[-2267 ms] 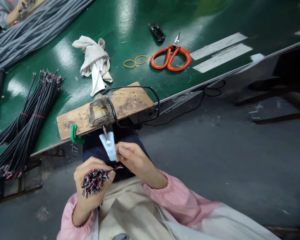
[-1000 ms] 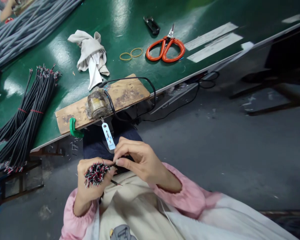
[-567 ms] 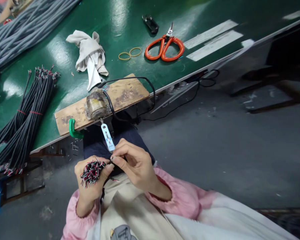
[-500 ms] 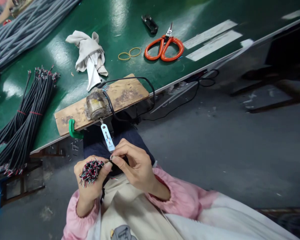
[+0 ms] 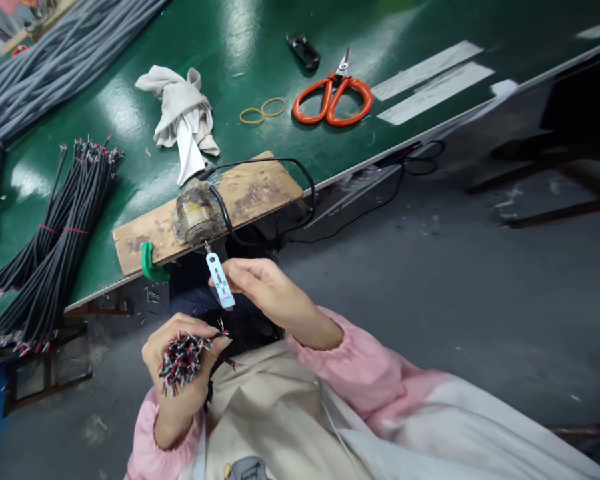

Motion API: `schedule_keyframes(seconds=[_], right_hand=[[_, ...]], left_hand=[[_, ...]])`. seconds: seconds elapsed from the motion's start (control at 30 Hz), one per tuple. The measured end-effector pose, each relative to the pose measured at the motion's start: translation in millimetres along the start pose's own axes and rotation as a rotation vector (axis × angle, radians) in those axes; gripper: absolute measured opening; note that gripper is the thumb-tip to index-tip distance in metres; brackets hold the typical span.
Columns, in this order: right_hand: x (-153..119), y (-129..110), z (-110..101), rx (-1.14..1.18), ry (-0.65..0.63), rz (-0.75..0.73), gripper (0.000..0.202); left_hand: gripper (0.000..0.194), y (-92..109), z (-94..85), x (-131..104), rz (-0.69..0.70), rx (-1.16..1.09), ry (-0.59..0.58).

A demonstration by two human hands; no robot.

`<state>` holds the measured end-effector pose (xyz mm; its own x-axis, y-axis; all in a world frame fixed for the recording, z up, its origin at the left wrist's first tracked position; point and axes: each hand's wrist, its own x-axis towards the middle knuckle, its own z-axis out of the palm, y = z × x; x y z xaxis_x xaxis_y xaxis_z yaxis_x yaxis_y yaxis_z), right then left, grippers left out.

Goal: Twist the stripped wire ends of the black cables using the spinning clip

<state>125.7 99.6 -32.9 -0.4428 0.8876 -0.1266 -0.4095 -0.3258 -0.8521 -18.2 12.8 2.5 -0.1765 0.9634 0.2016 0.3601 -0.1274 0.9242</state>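
My left hand is closed round a bundle of black cables, whose red, white and black wire ends point up at me. One cable end sticks out between its thumb and forefinger, with thin wires fanned apart. My right hand is at a light blue plastic tool with a slot along it. The fingers bend behind the tool, a fingertip shows on its left side, and the thumb lies along its right side. This tool sits on the shaft of a small motor fixed to a wooden board.
A green clamp grips the board at the table edge. On the green table lie tied black cable bundles, grey cables, a cloth, rubber bands, orange-handled scissors and a black tool.
My right hand has left the cable end at my left thumb and moved up to the blue tool. My left hand still holds the bundle, slightly lower.
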Motion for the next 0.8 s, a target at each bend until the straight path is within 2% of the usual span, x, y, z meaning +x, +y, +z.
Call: schedule_keyframes(seconds=[0.17, 0.43, 0.67, 0.8], right_hand=[[15.0, -10.4, 14.8, 0.119, -0.035, 0.043, 0.058], [10.5, -6.7, 21.8, 0.405, -0.053, 0.187, 0.05], [7.5, 19.9, 5.4, 0.554, 0.017, 0.286, 0.054], [-6.2, 24.5, -4.6, 0.464, 0.092, 0.22, 0.047]], left_hand=[[0.018, 1.1, 8.0, 6.7, 0.047, 0.052, 0.06], [0.016, 1.1, 17.8, 12.3, 0.041, 0.072, 0.057], [0.013, 4.7, 18.6, 13.0, 0.04, 0.089, 0.071], [0.013, 5.8, 16.6, 10.9, 0.048, 0.087, 0.059]])
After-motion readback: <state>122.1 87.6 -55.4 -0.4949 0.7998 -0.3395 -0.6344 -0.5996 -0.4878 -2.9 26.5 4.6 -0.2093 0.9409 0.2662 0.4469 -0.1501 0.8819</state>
